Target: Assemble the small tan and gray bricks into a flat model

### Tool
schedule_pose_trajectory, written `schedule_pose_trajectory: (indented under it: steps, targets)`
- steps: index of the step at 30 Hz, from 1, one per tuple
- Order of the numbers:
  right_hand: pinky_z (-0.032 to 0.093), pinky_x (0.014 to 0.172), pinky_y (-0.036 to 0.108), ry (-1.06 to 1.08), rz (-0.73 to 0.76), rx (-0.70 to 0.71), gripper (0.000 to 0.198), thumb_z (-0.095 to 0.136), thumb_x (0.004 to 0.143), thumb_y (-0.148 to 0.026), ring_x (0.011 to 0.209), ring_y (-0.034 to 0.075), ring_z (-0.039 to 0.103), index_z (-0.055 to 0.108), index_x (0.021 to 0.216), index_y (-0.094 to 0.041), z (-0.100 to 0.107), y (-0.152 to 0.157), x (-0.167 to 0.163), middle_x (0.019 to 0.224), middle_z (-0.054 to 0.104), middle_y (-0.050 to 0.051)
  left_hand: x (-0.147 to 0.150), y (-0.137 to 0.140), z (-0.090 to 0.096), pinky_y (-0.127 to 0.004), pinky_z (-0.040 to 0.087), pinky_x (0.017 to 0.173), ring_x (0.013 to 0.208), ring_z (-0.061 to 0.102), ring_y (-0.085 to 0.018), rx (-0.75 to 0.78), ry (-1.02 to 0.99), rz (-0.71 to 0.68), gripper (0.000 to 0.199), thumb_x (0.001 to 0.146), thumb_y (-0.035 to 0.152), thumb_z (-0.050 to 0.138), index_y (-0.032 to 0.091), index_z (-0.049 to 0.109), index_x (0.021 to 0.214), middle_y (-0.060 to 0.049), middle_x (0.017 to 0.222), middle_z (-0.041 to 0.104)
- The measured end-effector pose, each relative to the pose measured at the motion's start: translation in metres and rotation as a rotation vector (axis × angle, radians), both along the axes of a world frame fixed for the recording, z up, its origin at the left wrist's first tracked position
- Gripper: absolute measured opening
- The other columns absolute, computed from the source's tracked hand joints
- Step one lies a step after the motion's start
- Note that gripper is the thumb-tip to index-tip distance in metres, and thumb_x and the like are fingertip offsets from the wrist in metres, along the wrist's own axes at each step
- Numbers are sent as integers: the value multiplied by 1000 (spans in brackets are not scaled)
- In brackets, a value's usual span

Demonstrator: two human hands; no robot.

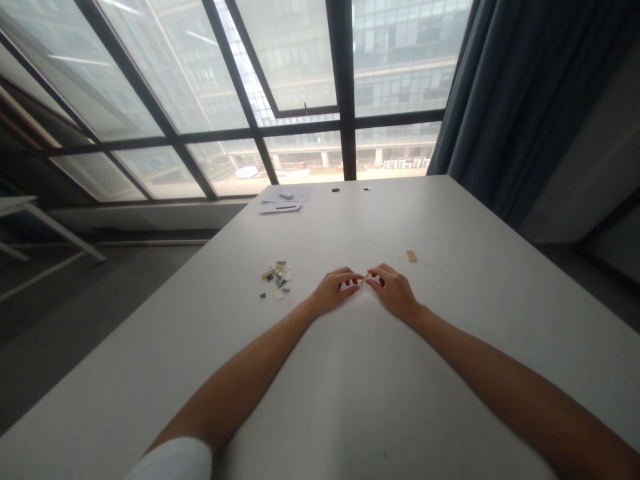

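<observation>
Above the white table, my left hand (pixel 334 289) and my right hand (pixel 393 289) meet fingertip to fingertip. Between them is a small tan building-block piece (pixel 365 279), pinched from both sides; most of it is hidden by the fingers. Left of my left hand lies a loose pile of small building blocks (pixel 277 277) in tan, grey, white and dark colours. A flat tan plate piece (pixel 411 256) rests on its own beyond my right hand, to the right.
The white table (pixel 320 400) reaches to a wall of windows. Papers (pixel 280 208) with a dark pen-like thing lie at its far left corner. Two small items, one a dark disc (pixel 335 190), sit near the far edge. A blue curtain (pixel 500 100) hangs at right.
</observation>
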State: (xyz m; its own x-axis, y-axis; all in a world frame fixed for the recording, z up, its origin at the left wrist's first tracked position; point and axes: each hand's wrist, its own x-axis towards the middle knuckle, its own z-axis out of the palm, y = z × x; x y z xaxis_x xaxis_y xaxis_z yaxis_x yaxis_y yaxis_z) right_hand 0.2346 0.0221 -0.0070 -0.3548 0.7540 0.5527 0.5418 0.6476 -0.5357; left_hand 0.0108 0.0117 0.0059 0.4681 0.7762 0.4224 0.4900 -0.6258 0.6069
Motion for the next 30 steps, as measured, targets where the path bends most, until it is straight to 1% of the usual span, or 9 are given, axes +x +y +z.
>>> schedule_pose_trajectory:
  steps: [4,9,14,22,30]
  targets:
    - [48,72,28,2,-12,-4,14,63,92,-27,75,17,62,68,105,-22,0,0,0,95,68,4,0,-1,1,-23,49,68,75,61,-12,-3,1,4,26,94,33,61,22,73,114,-6,94,69]
    - [47,70,28,7,-27,-6,12,64,91,-26,73,16,61,68,102,-21,1,0,0,92,68,3,1,0,1,-24,48,68,78,60,-13,-6,-2,54,22,92,35,63,19,74,102,-5,89,67]
    - [46,69,28,10,-57,-8,11,64,91,-26,73,16,61,68,100,-21,0,1,0,91,68,3,2,0,1,-23,47,67,76,58,-13,11,-12,78,20,92,35,63,18,73,94,-4,84,65]
    - [43,67,27,-9,-103,2,10,64,91,-28,70,16,60,69,94,-20,3,-1,-1,87,68,2,2,-1,1,-22,45,66,76,57,-12,40,-15,87,14,92,27,62,19,73,96,-3,83,64]
    - [41,66,27,-26,-122,1,9,65,91,-29,68,15,58,69,92,-21,2,-1,-2,86,68,2,0,0,-2,-23,44,65,72,57,-11,61,-14,120,12,89,27,67,20,74,94,-2,82,65]
